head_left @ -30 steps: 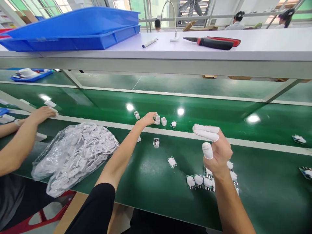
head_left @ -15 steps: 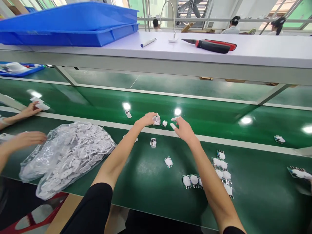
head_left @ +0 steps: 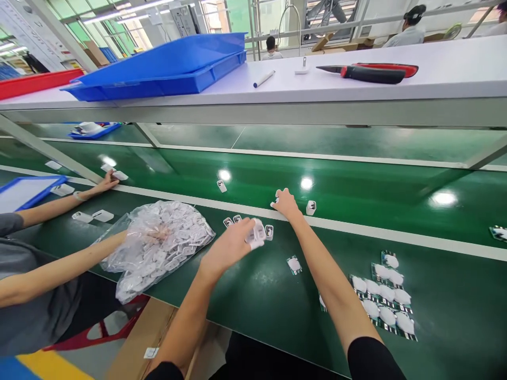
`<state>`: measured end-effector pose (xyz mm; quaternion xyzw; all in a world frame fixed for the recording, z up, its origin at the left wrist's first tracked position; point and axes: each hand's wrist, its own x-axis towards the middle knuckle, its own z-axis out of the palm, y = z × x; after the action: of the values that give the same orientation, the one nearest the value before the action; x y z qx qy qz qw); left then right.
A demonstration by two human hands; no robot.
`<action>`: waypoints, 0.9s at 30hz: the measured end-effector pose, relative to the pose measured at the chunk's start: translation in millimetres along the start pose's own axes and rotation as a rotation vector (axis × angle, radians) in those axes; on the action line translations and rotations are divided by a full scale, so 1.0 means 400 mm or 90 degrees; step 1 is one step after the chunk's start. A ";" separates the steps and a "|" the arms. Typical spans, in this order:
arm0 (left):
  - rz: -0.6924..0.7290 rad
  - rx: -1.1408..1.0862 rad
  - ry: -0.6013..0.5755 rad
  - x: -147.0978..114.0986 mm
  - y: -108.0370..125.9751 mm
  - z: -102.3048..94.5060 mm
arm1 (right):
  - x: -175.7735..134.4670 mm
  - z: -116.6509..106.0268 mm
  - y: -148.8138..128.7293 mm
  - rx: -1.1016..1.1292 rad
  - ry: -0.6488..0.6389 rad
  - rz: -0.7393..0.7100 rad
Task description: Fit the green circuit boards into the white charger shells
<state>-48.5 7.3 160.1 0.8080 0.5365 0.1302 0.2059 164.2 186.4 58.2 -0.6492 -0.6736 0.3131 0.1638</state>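
My left hand (head_left: 232, 247) is closed round a white plastic casing (head_left: 258, 232), held just above the dark green bench. Fingers of my right hand (head_left: 287, 203) are bent together over the bright green strip, with white covers on the tips. A small circuit board with a white pad is pinched there, mostly hidden by them. To the right of that hand stands an open white casing (head_left: 311, 207). Another filled casing (head_left: 269, 232) rests beside my left hand. Between my forearms lies one circuit board (head_left: 294, 265); several more boards (head_left: 386, 298) sit in rows beyond my right arm.
A clear bag (head_left: 174, 237) of white plastic parts lies to the left, with a co-worker's hand (head_left: 158, 233) in it. The co-worker's other hand (head_left: 106, 182) touches white parts. The shelf (head_left: 285, 89) above carries blue trays (head_left: 158, 68), a pen (head_left: 264, 78) and cutters (head_left: 372, 73).
My left hand has drawn back toward me with the casing. My right hand has come down onto the small board on the strip. The co-worker's hand has gone into the bag. The view has swung left.
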 end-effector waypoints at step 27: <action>0.295 -0.467 0.195 0.141 0.182 -0.040 | -0.430 -0.286 0.062 0.819 0.120 -0.274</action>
<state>25.7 37.6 208.1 0.7518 0.2844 0.4720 0.3622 273.0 41.4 160.3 -0.2991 -0.4503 0.5538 0.6333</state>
